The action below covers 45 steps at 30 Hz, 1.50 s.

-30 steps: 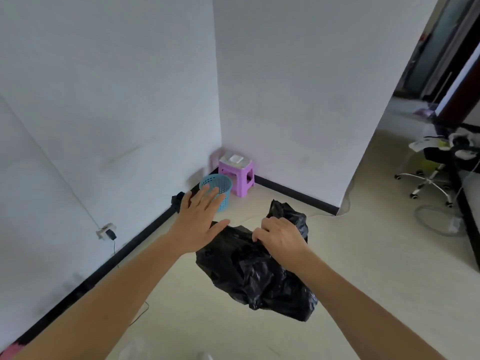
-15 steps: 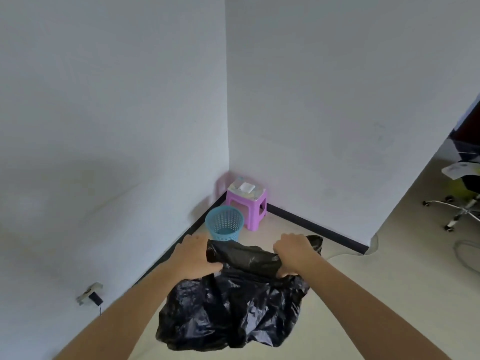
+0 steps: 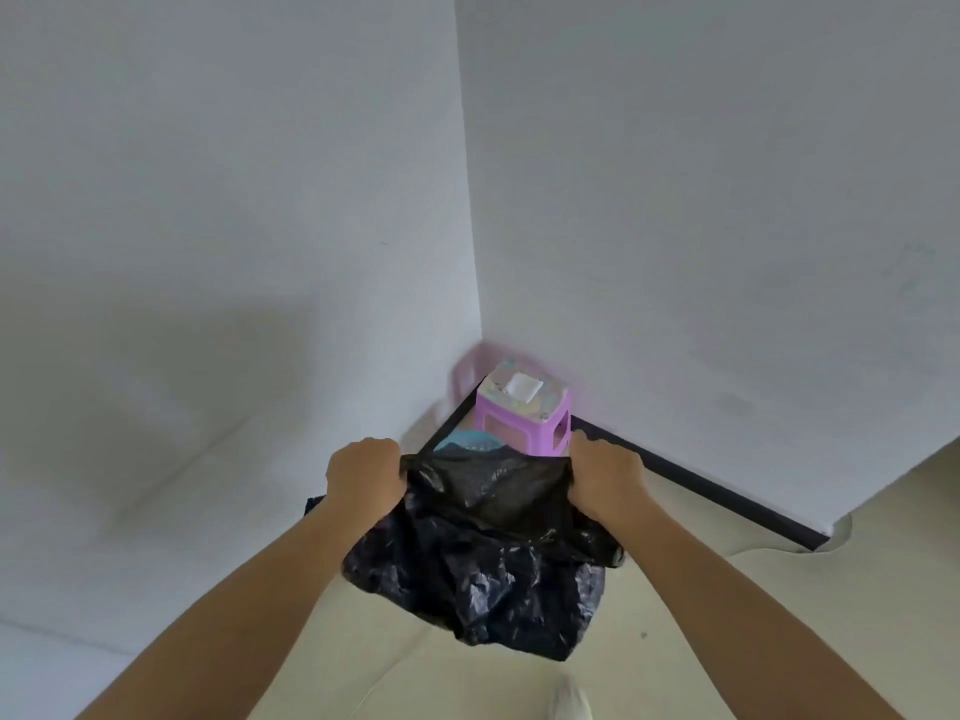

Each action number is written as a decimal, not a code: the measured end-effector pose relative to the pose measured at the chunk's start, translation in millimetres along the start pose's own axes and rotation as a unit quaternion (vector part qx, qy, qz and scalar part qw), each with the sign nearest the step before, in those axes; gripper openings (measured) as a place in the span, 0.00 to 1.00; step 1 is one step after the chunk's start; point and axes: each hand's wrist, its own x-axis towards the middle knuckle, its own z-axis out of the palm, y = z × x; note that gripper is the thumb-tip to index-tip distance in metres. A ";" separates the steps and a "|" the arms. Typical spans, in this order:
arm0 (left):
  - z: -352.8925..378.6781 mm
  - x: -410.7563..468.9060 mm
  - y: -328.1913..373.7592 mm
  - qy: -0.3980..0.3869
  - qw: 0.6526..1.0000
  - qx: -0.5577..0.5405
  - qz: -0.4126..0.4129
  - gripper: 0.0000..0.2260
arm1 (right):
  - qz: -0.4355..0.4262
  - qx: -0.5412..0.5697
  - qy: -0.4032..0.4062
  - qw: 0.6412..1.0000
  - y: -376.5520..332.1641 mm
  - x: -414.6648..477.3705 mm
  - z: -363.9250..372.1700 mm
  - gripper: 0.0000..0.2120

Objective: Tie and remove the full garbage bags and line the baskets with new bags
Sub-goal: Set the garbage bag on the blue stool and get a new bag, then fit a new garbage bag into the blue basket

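1. Grip, left side: the left hand (image 3: 363,472) is clenched on the left end of the upper hem of the black bag (image 3: 478,563), fingers curled over the film and a small bunch gathered in the fist.
2. Grip, right side: the right hand (image 3: 605,478) grasps the opposite end of the same hem in the same way, knuckles up.
3. Between the fists the hem is drawn into a nearly straight, taut line. The smoother panel just below it suggests the mouth is parted, though this cannot be confirmed.
4. Below the hem the bag hangs free in the air above the floor (image 3: 779,589), crumpled and creased, touching nothing but the two hands.
5. Handling, as a judgement: the film looks thin, limp and very light, with no visible load, so it is probably a fresh liner. It has no stiffness of its own and takes its shape only from the grip. The glossy surface is likely slippery, so a gathered fistful at the hem is the secure hold, with the hands at opposite ends to spread the mouth. Hard stretching over a rim could tear it.
6. Just beyond the hem a sliver of the blue basket (image 3: 470,444) shows, standing in the wall corner. Whether it is lined cannot be told.
7. Just beside the basket stands a purple stool (image 3: 522,433) with a white-topped pack (image 3: 522,387) on it. A black baseboard (image 3: 701,491) runs along the wall, and a shoe (image 3: 569,698) tip shows at the lower edge.
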 end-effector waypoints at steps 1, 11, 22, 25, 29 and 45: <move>-7.0 20.0 3.0 0.017 0.998 -0.050 -0.032 0.11 | 0.016 0.049 0.033 0.998 2.9 22.1 -6.4 0.15; 15.6 167.3 -6.4 -0.025 0.965 -0.243 -0.101 0.17 | 0.069 0.354 -0.120 0.925 -33.4 195.3 11.0 0.15; 139.8 290.9 -64.3 -0.129 0.944 -0.304 0.022 0.22 | 0.197 0.390 -0.095 0.895 -92.5 269.8 103.2 0.26; 184.2 314.9 -59.9 -0.186 0.904 -0.383 0.031 0.27 | 0.219 0.421 -0.132 0.871 -96.6 290.6 148.5 0.33; 256.6 343.7 -34.3 -0.266 0.813 -0.517 0.014 0.31 | 0.220 0.448 -0.180 0.847 -101.1 329.3 226.7 0.29; 603.4 483.7 85.8 -0.230 0.865 -0.446 -0.006 0.15 | 0.099 0.463 -0.246 0.846 -111.3 474.6 602.4 0.21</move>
